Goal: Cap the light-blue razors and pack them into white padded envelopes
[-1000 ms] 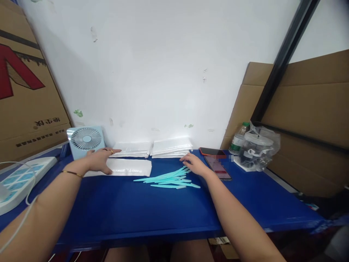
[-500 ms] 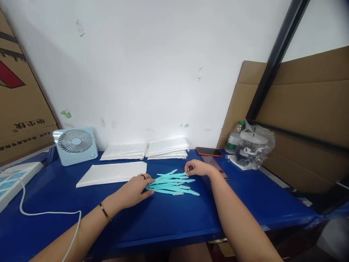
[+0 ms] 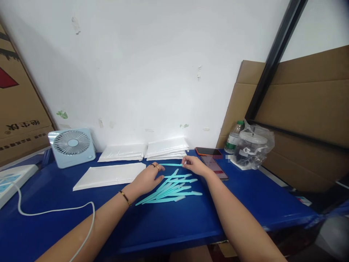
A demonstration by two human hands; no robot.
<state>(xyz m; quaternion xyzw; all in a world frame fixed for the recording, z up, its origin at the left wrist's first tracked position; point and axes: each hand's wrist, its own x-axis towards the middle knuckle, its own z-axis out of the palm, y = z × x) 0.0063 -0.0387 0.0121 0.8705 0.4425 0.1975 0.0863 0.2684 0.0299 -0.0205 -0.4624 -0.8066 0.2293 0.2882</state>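
A loose pile of turquoise eyebrow razors (image 3: pixel 169 191) with pale caps lies fanned out on the blue table. Above the pile, one separate eyebrow razor (image 3: pixel 171 165) lies nearly level, its right end pinched in the closed fingers of my right hand (image 3: pixel 193 164). My left hand (image 3: pixel 148 179) is at the razor's other end and the upper left of the pile, palm down. Its thumb and index finger are apart; whether the fingertips touch the razor is hidden. A white padded envelope (image 3: pixel 109 175) lies flat to the left of this hand.
Two stacks of white envelopes (image 3: pixel 122 152) stand against the wall. A small fan (image 3: pixel 73 145) and power strip (image 3: pixel 16 182) are left, with a white cable (image 3: pixel 54 211) crossing my left forearm. Phones (image 3: pixel 215 167), a bottle (image 3: pixel 233 140) and a bagged cup (image 3: pixel 252 147) are right.
One razor has come away from the pile toward the wall, pinched by my right hand. My left hand has lifted off the pile and moved up and right, uncovering the razors' left ends.
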